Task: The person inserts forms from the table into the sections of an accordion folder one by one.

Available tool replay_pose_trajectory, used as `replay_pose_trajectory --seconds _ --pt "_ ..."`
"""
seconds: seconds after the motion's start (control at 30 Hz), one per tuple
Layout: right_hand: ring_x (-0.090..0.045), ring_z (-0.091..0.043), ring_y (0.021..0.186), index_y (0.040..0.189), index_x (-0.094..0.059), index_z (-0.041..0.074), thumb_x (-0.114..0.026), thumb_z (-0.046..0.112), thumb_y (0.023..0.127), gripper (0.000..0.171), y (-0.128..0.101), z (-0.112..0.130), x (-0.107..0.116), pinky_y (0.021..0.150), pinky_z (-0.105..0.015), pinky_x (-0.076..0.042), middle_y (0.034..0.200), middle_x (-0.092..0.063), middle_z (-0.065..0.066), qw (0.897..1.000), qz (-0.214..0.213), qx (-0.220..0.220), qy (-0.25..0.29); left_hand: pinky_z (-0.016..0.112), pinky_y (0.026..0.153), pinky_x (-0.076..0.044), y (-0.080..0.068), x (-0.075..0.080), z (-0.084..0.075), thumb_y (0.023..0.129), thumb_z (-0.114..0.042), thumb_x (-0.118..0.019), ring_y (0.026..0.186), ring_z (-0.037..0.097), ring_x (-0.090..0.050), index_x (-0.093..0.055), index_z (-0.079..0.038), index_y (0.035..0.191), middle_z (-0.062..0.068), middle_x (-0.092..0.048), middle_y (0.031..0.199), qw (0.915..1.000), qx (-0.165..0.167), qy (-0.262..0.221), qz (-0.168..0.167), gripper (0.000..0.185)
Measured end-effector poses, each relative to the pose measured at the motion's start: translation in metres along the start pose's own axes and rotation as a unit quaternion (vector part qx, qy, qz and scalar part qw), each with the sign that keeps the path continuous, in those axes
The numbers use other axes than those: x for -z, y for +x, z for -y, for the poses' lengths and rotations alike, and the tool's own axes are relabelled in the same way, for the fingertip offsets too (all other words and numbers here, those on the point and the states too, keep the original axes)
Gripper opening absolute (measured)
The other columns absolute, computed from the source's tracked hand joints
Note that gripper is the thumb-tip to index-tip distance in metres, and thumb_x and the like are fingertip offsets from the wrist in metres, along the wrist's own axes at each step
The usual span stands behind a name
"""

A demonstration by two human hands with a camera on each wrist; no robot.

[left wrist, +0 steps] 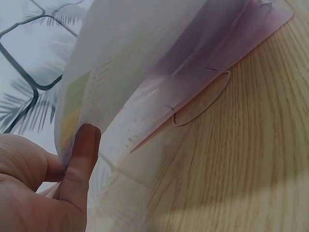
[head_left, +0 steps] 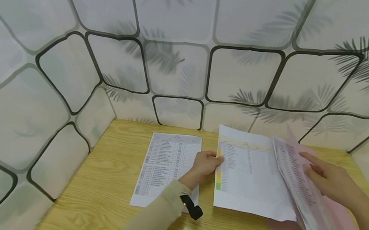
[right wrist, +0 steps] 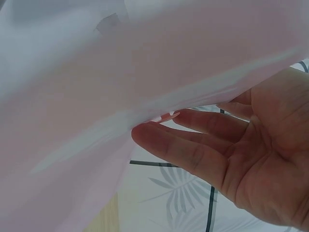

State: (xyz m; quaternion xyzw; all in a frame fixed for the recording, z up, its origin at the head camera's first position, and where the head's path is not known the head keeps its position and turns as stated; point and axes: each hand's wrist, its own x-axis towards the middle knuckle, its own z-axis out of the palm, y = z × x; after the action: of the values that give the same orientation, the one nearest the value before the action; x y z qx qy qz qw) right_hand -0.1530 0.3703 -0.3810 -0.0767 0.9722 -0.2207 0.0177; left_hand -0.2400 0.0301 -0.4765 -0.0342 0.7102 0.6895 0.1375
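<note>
The left hand (head_left: 205,166) pinches the left edge of a white printed sheet with coloured margin marks (head_left: 250,175), lying on a translucent pink plastic folder (head_left: 339,223) on the pale wooden surface (head_left: 104,206). The right hand (head_left: 329,178), fingers straight and relaxed, props up the folder's lifted cover with its fingertips. Another white printed list (head_left: 166,167) lies just left.

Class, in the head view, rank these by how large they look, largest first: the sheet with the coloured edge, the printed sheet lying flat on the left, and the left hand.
1. Sheet with the coloured edge, though it lies slightly nearer the camera.
2. Printed sheet, partly covered by the sleeve.
3. Left hand, clearly smallest.
</note>
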Motion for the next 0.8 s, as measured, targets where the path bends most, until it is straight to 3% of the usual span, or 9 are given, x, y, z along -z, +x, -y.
replay_pose_trajectory --seconds 0.17,0.53,0.8 --pt "-0.052 -0.005 0.059 0.159 -0.041 0.001 -0.052 0.023 0.110 0.054 0.000 0.003 0.001 0.056 -0.026 -0.046 0.105 -0.068 -0.021 1.000 0.001 -0.002 0.002 0.023 0.064 -0.061 -0.003 -0.010 0.001 0.099 -0.012 -0.073 0.087 0.024 -0.080 -0.070 0.006 0.123 0.020 -0.080 0.107 1.0000 -0.001 0.003 -0.005 0.031" --pt "-0.052 -0.006 0.061 0.160 -0.041 0.003 -0.051 0.026 0.111 0.055 -0.002 0.002 0.001 0.057 -0.026 -0.045 0.106 -0.068 -0.020 1.000 0.004 -0.007 0.004 0.029 0.072 -0.064 -0.005 -0.019 0.001 0.100 -0.012 -0.073 0.094 0.028 -0.079 -0.069 0.006 0.126 0.020 -0.079 0.111 0.9997 -0.005 0.021 -0.009 0.032" --pt "-0.055 -0.010 0.064 0.160 -0.041 0.003 -0.051 0.025 0.110 0.055 -0.001 0.003 0.001 0.057 -0.026 -0.047 0.113 -0.068 -0.029 1.000 0.002 -0.010 0.003 0.022 0.070 -0.058 -0.005 -0.022 0.004 0.107 -0.017 -0.061 0.091 0.020 -0.077 -0.073 0.005 0.126 0.017 -0.080 0.109 0.9986 -0.022 0.042 0.022 0.031"
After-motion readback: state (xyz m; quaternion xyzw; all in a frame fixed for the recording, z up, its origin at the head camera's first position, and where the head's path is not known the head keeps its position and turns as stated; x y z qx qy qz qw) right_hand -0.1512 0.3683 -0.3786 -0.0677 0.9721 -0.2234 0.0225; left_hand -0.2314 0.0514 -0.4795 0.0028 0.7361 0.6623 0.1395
